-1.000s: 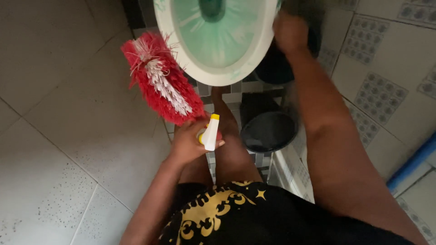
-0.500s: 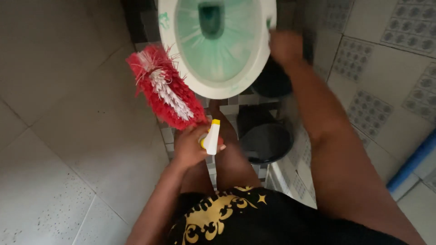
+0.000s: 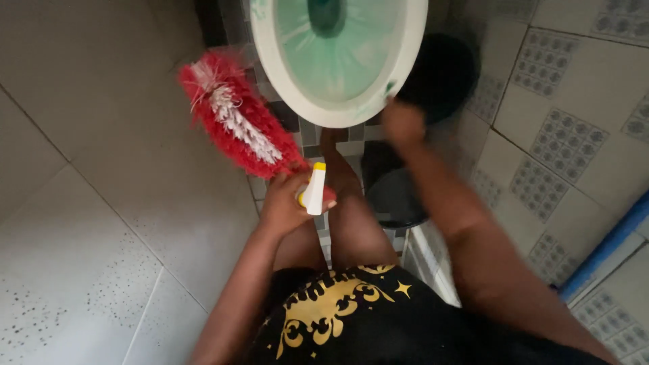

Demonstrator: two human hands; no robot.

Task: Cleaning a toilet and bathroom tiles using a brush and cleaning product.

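Since the earlier frames, right hand [image 3: 403, 124] has travelled from the far right side of the toilet bowl rim [image 3: 284, 81] round toward its near front edge; it now sits blurred just below the rim's near right curve. Whether its fingers are curled on a cloth or sponge cannot be told; nothing distinct shows in it. Left hand [image 3: 289, 201] is closed around two items together: the handle end of a red and white scrubbing brush [image 3: 236, 125], whose bristle head angles up and away to the left of the bowl, and a small white spray bottle with a yellow cap [image 3: 314, 189] pinned against the fingers. Bowl interior, beyond both hands, is coated with green cleaner. Judged progress: cleaner is applied and the rim is being worked by hand; brush is not in the bowl, so interior scrubbing and rinsing appear left. A black bucket [image 3: 395, 196] stands below the right forearm.
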